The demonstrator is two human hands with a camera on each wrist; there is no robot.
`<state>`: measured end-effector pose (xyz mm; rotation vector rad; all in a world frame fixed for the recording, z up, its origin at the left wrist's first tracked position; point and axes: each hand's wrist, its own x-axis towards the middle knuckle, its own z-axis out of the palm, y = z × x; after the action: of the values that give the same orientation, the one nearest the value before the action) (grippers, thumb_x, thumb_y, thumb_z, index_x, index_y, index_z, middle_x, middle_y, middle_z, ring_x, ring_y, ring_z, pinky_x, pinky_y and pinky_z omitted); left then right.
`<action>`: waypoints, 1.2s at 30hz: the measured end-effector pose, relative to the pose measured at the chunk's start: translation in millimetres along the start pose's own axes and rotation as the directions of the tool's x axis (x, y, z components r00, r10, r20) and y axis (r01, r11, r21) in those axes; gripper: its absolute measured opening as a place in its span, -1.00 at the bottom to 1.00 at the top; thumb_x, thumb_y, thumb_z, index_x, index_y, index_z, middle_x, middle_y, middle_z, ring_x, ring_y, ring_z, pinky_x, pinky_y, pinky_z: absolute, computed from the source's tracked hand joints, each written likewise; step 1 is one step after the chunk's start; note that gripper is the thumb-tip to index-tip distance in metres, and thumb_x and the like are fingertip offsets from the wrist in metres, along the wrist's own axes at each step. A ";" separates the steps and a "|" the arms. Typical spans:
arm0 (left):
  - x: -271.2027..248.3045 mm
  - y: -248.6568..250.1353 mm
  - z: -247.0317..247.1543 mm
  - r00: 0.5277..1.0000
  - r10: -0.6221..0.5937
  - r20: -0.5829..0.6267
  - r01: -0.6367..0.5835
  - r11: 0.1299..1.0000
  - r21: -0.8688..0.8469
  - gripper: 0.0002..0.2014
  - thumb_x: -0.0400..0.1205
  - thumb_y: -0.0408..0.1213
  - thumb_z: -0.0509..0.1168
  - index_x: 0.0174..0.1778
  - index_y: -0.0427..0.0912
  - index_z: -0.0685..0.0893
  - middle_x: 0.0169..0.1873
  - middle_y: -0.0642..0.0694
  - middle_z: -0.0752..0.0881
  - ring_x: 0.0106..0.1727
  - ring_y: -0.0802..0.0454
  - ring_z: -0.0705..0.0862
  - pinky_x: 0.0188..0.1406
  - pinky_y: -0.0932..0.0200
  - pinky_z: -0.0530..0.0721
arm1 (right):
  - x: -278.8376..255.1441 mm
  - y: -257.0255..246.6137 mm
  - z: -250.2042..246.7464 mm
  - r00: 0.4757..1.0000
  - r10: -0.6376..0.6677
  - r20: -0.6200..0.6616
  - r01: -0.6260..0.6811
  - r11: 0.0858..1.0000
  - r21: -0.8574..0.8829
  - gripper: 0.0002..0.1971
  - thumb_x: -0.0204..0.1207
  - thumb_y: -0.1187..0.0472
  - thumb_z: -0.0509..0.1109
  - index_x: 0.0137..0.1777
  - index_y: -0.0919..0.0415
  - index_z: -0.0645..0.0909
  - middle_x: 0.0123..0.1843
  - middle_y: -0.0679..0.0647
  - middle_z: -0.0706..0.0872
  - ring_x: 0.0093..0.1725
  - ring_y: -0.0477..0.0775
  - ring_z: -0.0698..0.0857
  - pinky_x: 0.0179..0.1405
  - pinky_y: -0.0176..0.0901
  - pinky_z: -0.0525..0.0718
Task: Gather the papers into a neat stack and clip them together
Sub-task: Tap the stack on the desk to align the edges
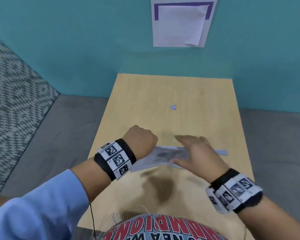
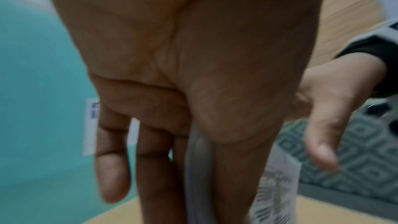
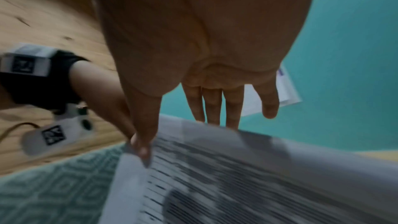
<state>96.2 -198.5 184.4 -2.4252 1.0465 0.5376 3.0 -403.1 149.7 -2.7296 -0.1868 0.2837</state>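
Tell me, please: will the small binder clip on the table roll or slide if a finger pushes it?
The binder clip probably slides: it lies flat-sided on the smooth table. It looks light, so it may skid or spin.

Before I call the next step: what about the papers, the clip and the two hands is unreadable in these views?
- Sheet count and edge alignment of the papers: motion-blurred in all views.
- Left hand fingers: head view shows only its back; in the left wrist view the grip runs off the bottom edge.
- Clip: too small to tell whether its handles are folded.
- Right hand: blurred.

Printed papers (image 1: 164, 155) held upright on edge; binder clip (image 1: 173, 106) beyond, apart.
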 end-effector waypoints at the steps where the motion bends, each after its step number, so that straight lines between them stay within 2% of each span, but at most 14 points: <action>1: -3.5 8.5 -7.8 1.000 0.009 0.003 -0.009 1.000 0.013 -0.57 0.83 -0.28 0.26 -0.38 -0.12 0.35 -0.45 0.01 0.42 -0.27 -0.15 0.59 -0.08 0.05 0.46 | 6.8 -20.4 -0.4 0.999 -0.052 0.001 0.052 0.999 0.007 -0.23 0.47 -0.36 0.44 0.64 -0.01 0.54 0.49 -0.04 0.75 0.48 0.06 0.69 0.48 0.12 0.55; 4: -15.6 22.1 -29.8 1.000 -0.004 -0.011 0.004 0.999 -0.042 -0.76 0.82 -0.31 0.21 -0.18 -0.17 0.61 -0.27 -0.01 0.65 -0.16 -0.18 0.72 -0.16 0.06 0.47 | 20.5 -49.7 -1.7 0.997 -0.001 0.079 0.000 1.000 0.010 -0.67 0.68 -0.08 0.39 0.33 0.04 0.71 0.04 0.18 0.86 0.02 0.26 0.80 -0.19 -0.05 0.56; 6: -26.2 16.0 -39.8 0.997 0.003 -0.076 -0.014 0.990 -0.142 -0.77 0.81 -0.17 0.23 -0.13 -0.08 0.69 -0.31 -0.02 0.65 -0.17 -0.24 0.73 -0.32 0.10 0.42 | 19.5 -47.0 -2.1 0.989 0.006 0.149 -0.008 1.000 0.013 -0.75 0.73 0.03 0.30 0.09 0.10 0.78 -0.14 0.24 0.81 -0.11 0.33 0.77 -0.26 0.03 0.58; 8: -35.5 0.7 -37.5 0.988 -0.009 -0.156 -0.045 0.939 -0.341 -0.72 0.76 0.06 0.30 -0.07 -0.02 0.79 -0.27 0.01 0.75 -0.14 -0.15 0.76 -0.32 0.14 0.47 | 12.5 -31.5 -4.3 0.991 -0.007 0.132 -0.013 0.990 0.144 -0.74 0.70 0.06 0.29 -0.14 0.08 0.74 -0.28 0.12 0.78 -0.24 0.18 0.76 -0.25 0.07 0.63; 11: -50.7 -22.9 -14.9 0.970 -0.050 -0.237 -0.133 0.709 -0.693 -0.75 0.66 0.17 0.44 0.09 0.12 0.83 -0.08 0.19 0.86 -0.01 0.15 0.81 -0.07 0.09 0.71 | -4.6 -7.6 -13.2 0.999 0.029 0.021 -0.036 0.894 0.446 -0.61 0.72 0.03 0.43 -0.40 -0.04 0.60 -0.49 -0.03 0.63 -0.45 -0.16 0.51 -0.35 -0.15 0.48; 13: -60.5 -32.1 2.1 0.973 -0.066 -0.221 -0.156 0.519 -0.840 -0.78 0.61 0.10 0.55 0.07 0.10 0.82 -0.08 0.15 0.87 -0.04 0.18 0.80 -0.01 0.11 0.71 | -15.5 4.9 -21.2 0.994 0.108 -0.036 -0.061 0.775 0.629 -0.65 0.67 -0.09 0.49 -0.25 0.13 0.78 -0.35 0.16 0.81 -0.33 -0.16 0.61 -0.22 -0.14 0.57; 16: -67.7 -34.3 19.8 0.968 -0.130 -0.213 -0.167 0.299 -0.940 -0.85 0.61 -0.05 0.62 -0.03 0.01 0.83 -0.20 0.03 0.80 -0.23 0.21 0.67 -0.21 0.22 0.57 | -25.8 10.7 -32.4 0.974 0.213 -0.076 -0.060 0.568 0.821 -0.70 0.63 0.05 0.55 -0.06 0.34 0.88 -0.07 0.38 0.89 -0.17 -0.04 0.78 -0.05 -0.10 0.70; 19: -64.3 -26.5 22.4 0.928 -0.236 -0.290 -0.257 0.161 -0.953 -0.88 0.68 -0.16 0.55 -0.03 -0.13 0.86 -0.25 -0.03 0.80 -0.24 0.19 0.64 -0.21 0.20 0.57 | -31.7 2.1 -42.7 0.952 0.273 -0.140 0.001 0.452 0.892 -0.90 0.62 0.27 0.54 -0.08 0.16 0.90 -0.12 0.01 0.97 -0.17 -0.20 0.87 -0.11 -0.36 0.76; 21: -59.0 -22.7 19.7 0.868 -0.348 -0.356 -0.326 0.142 -0.935 -0.89 0.69 -0.16 0.53 -0.03 -0.12 0.88 -0.17 -0.10 0.86 -0.18 0.19 0.71 -0.13 0.15 0.66 | -30.6 1.4 -41.9 0.920 0.332 -0.210 0.063 0.404 0.913 -0.92 0.58 0.28 0.57 -0.09 0.12 0.90 -0.14 -0.07 0.96 -0.15 -0.17 0.89 -0.09 -0.30 0.82; 24: -48.6 -14.2 22.2 0.799 -0.438 -0.412 -0.393 0.138 -0.909 -0.92 0.69 -0.20 0.54 0.00 -0.13 0.88 -0.13 -0.10 0.86 -0.14 0.17 0.74 -0.10 0.18 0.70 | -25.5 6.8 -27.5 0.878 0.407 -0.253 0.090 0.379 0.921 -0.95 0.53 0.28 0.63 -0.05 0.14 0.88 -0.13 -0.08 0.96 -0.13 -0.14 0.89 -0.07 -0.29 0.84; 29: -21.6 14.6 57.0 0.896 -0.405 -0.181 -0.258 -0.144 -0.955 -0.73 0.56 -0.31 0.67 0.14 -0.17 0.85 0.03 -0.10 0.92 -0.04 0.19 0.84 0.02 0.25 0.74 | -18.6 13.4 14.9 0.903 0.404 -0.148 -0.042 0.425 0.904 -0.86 0.49 0.26 0.69 -0.04 0.00 0.87 -0.13 -0.15 0.94 -0.12 -0.16 0.85 -0.07 -0.30 0.74; 32: -14.7 20.7 64.0 0.878 -0.448 -0.168 -0.284 -0.206 -0.936 -0.69 0.57 -0.37 0.65 0.22 -0.18 0.85 0.01 0.04 0.91 0.00 0.21 0.86 0.04 0.30 0.75 | -11.5 14.0 21.7 0.903 0.407 -0.138 -0.059 0.436 0.898 -0.83 0.49 0.20 0.70 0.05 -0.01 0.88 -0.05 -0.10 0.95 -0.03 -0.11 0.87 0.02 -0.24 0.78; 34: -12.4 20.5 64.1 0.855 -0.497 -0.152 -0.309 -0.251 -0.918 -0.76 0.61 -0.37 0.61 0.19 -0.19 0.84 -0.05 0.09 0.90 -0.04 0.21 0.84 0.03 0.31 0.74 | -8.3 13.6 21.2 0.898 0.417 -0.140 -0.076 0.462 0.884 -0.92 0.54 0.12 0.66 -0.06 -0.12 0.88 -0.09 -0.09 0.94 -0.07 -0.11 0.86 0.04 -0.09 0.78; 36: -10.9 20.0 62.6 0.829 -0.537 -0.155 -0.341 -0.266 -0.901 -0.76 0.63 -0.24 0.60 0.17 -0.22 0.84 -0.06 0.09 0.89 -0.03 0.19 0.83 0.04 0.28 0.72 | -5.9 11.3 19.4 0.898 0.407 -0.166 -0.073 0.509 0.858 -0.82 0.60 0.06 0.60 -0.17 -0.30 0.86 -0.13 -0.15 0.93 -0.14 -0.15 0.83 0.02 -0.06 0.76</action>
<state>63.4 -171.0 133.4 -4.5033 0.1945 0.8586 -6.0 -407.4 128.8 -1.7507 0.3738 -0.0605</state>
